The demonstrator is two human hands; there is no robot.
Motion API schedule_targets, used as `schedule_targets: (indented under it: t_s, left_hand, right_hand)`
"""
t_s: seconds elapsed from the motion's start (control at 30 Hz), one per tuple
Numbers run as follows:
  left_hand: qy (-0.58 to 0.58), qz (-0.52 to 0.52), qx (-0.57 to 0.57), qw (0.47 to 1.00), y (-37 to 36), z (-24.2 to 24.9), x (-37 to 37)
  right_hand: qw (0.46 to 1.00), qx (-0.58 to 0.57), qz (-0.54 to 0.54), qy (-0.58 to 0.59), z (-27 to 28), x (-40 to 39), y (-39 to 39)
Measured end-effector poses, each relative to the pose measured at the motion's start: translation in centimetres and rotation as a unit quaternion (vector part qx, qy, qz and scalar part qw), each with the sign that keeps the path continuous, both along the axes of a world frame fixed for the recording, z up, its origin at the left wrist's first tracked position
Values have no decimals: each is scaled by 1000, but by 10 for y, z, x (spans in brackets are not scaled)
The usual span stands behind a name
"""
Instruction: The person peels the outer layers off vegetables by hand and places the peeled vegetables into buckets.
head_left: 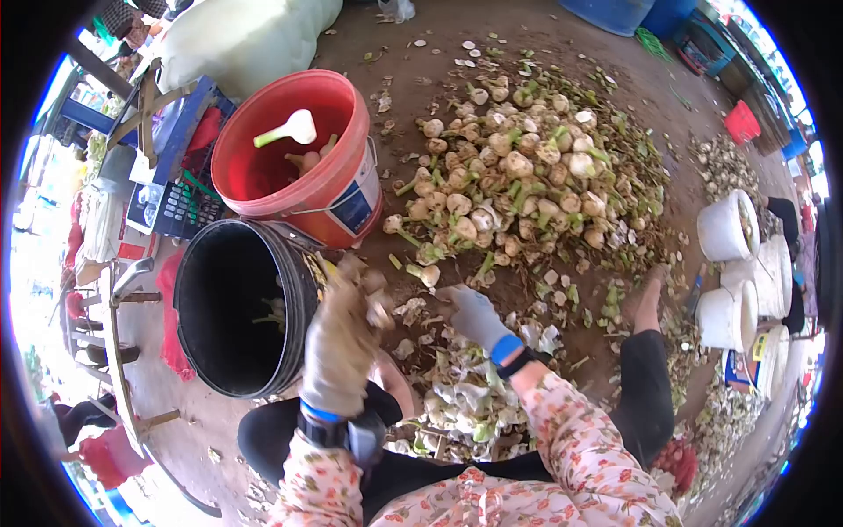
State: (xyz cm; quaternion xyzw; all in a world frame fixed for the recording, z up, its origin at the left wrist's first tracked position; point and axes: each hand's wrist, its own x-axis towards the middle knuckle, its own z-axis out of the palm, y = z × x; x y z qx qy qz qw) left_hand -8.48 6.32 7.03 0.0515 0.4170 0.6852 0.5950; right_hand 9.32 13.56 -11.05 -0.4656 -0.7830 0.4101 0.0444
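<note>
Red bucket label: the red bucket (248, 171), ahead and to the left of the left grip (344, 334), bears a blue and white label (355, 207); its lettering is too small to read.
White bucket label: well to the right of the right grip (479, 318), a white bucket (774, 351) shows a blue and yellow label (745, 364), also unreadable.
Left grip: gloved and blurred at the fingers; whether it is open, closed or holding something cannot be told.
Right grip: gloved, fingers pointing toward the left grip and slightly bent; whether they pinch anything cannot be told.
Garlic heap: the large garlic heap (527, 167) lies just ahead of the right grip, some bulbs with green stems.
Lone garlic bulb: one lone garlic bulb (299, 127), white with a green stem, shows within the red bucket's mouth; whether it touches anything is unclear.
Black bucket: the black bucket (224, 290) stands just left of the left grip, a few bulbs inside.
Trimmings: loose trimmings (474, 400) lie below and between both grips.
Floor: brown floor (399, 44), strewn with peelings.
Room: blue drums (606, 12) stand far ahead of the right grip; stacked crates (189, 198) sit beyond the black bucket.
</note>
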Motion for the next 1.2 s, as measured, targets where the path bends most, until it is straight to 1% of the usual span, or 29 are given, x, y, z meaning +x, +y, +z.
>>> schedule_targets:
  t_s: [0.03, 0.07, 0.13, 0.17, 0.2, 0.23, 0.3, 0.33, 0.37, 0.4, 0.43, 0.47, 0.53, 0.57, 0.63, 0.67, 0.7, 0.77, 0.8, 0.83, 0.87, 0.9, 0.97, 1.0, 1.03, 1.07, 1.13, 1.17, 1.2]
  left_hand:
    - [-17, -33, -31, 999, -14, -11, 4]
    - [-45, -58, -36, 997, -26, -37, 6]
    - [-75, -58, -140, 986, -41, -57, 15]
    - [-68, -58, -143, 986, -47, -82, 17]
    - [-71, -56, -163, 982, -42, -79, 23]
    - [-73, -54, -181, 979, -37, -75, 28]
    - [-46, -55, -181, 981, -28, -88, 33]
    - [21, -42, -204, 978, -27, -104, 35]
    - [64, -40, -222, 972, -28, -120, 35]
    - [107, -39, -242, 964, -31, -135, 35]
    - [148, -39, -263, 953, -33, -150, 35]
    - [208, -35, -218, 953, -33, -164, 35]
    - [347, -20, -132, 928, -35, -171, 39]
    - [413, -15, -85, 906, -33, -170, 42]
    - [379, -63, -105, 917, -33, -147, 36]
    - [327, -94, -129, 932, -28, -112, 36]
    - [273, -74, -83, 956, -30, -110, 39]
    - [257, -89, -42, 961, -34, -100, 44]
    - [313, -112, -23, 943, -35, -93, 48]
    - [369, -131, -4, 920, -38, -86, 53]
    - [423, -148, 14, 894, -40, -81, 56]
    - [504, -161, 15, 848, -42, -81, 58]
    - [537, -172, 23, 826, -46, -77, 57]
    - [524, -177, 29, 832, -48, -75, 55]
    - [511, -185, 36, 839, -49, -72, 53]
    - [495, -196, 45, 845, -51, -71, 54]
    - [330, -196, 42, 922, -52, -72, 56]
    - [244, -196, 41, 949, -53, -72, 57]
    - [127, -193, 7, 973, -53, -67, 57]
  right_hand:
    - [999, 24, 12, -34, -14, -19, 11]
    - [996, 48, 24, -68, -28, -36, 19]
    - [985, 70, 27, -155, -59, -64, 32]
    - [976, 82, 27, -199, -74, -75, 38]
    - [976, 109, 19, -185, -93, -74, 39]
    - [977, 108, 26, -182, -99, -72, 41]
    - [977, 110, 40, -176, -108, -68, 45]
    - [985, 64, 23, -159, -111, -63, 44]
    - [992, 62, -21, -105, -113, -55, 36]
    - [996, -38, -82, -6, -110, -47, 24]
    - [976, -139, -142, 92, -106, -40, 14]
    - [953, -186, -151, 187, -88, -36, 5]
    - [871, -277, -176, 365, -22, -27, -28]
    - [878, -223, -185, 381, -1, -26, -43]
    - [863, -282, -176, 381, 42, -9, -55]
    - [874, -258, -198, 360, 64, 1, -53]
    - [878, -197, -227, 372, 47, 10, -54]
    - [890, -206, -197, 357, 82, 18, -40]
    - [908, -208, -204, 300, 85, 19, -36]
    - [901, -240, -213, 293, 92, 17, -36]
    - [918, -222, -198, 262, 100, 18, -37]
    - [934, -206, -180, 231, 107, 19, -38]
    - [914, -202, -182, 301, 100, 22, -46]
    - [902, -203, -183, 335, 95, 23, -49]
    - [916, -189, -174, 308, 93, 27, -51]
    - [903, -214, -175, 328, 90, 29, -53]
    - [883, -246, -182, 356, 95, 33, -55]
    - [876, -255, -185, 365, 100, 33, -56]
    - [868, -264, -188, 376, 105, 33, -56]
